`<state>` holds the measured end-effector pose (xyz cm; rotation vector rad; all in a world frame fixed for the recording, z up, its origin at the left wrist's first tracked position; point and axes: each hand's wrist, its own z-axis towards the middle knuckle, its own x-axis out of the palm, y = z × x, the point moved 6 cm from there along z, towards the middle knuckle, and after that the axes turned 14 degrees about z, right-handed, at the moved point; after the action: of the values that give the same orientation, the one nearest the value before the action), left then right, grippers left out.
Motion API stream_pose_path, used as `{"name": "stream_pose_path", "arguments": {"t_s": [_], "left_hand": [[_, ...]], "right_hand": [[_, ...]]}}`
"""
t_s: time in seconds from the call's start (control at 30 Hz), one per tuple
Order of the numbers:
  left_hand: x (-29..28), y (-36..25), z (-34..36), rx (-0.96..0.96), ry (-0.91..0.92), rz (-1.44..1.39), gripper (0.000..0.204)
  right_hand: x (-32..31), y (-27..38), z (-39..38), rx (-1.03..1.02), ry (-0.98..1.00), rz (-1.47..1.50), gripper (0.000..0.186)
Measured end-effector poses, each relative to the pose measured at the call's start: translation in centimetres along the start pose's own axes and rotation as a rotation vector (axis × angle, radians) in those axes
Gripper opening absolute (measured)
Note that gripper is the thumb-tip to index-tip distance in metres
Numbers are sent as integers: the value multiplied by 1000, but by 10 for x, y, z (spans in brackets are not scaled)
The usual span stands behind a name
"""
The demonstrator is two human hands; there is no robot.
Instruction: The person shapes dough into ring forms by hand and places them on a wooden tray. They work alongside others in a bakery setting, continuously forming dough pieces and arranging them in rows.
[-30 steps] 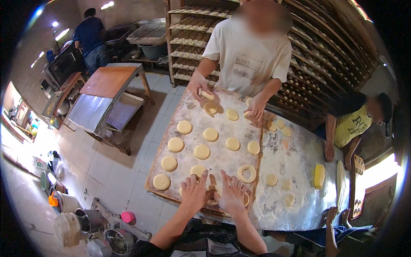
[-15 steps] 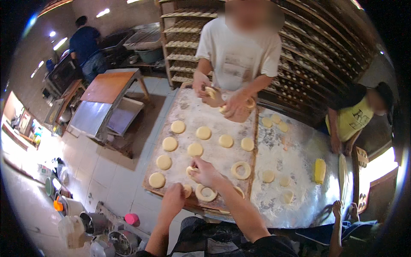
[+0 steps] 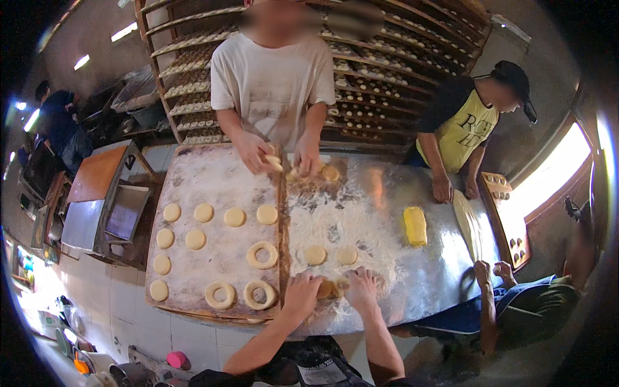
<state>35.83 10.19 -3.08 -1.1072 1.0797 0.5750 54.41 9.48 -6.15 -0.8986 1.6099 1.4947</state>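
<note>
Both my hands are at the near edge of the floured metal table. My left hand (image 3: 303, 291) is closed at the left side of a small piece of dough (image 3: 327, 288). My right hand (image 3: 361, 287) curls in from the other side, its fingertips at the dough; blur hides the exact grip. Just beyond them lie two pale dough discs, a left disc (image 3: 315, 255) and a right disc (image 3: 347, 255). To the left, a floured wooden board (image 3: 187, 258) bears several dough discs (image 3: 195, 239) and dough rings (image 3: 262, 255).
Across the board, a person in a white shirt (image 3: 271, 77) handles dough pieces. A yellow block (image 3: 415, 226) sits to the right. Near a long dough strip (image 3: 467, 226) are a person in a yellow shirt (image 3: 461, 138) and another person's hands (image 3: 493, 274). Racks (image 3: 367, 97) of dough stand behind.
My hands have left the wooden board and moved right to the metal table. The view has turned right. The person opposite has moved their hands toward the metal table.
</note>
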Motion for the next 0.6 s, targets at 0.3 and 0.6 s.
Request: {"name": "stream_pose_path", "arguments": {"t_s": [0.3,0.6], "left_hand": [[25,-38,6,-183,76,-417,25],[-12,-66,2,-289,-18,-987,30]], "right_hand": [[-53,-17,0,133,307,908,30],[-77,10,6,-89,396,1162,46]]}}
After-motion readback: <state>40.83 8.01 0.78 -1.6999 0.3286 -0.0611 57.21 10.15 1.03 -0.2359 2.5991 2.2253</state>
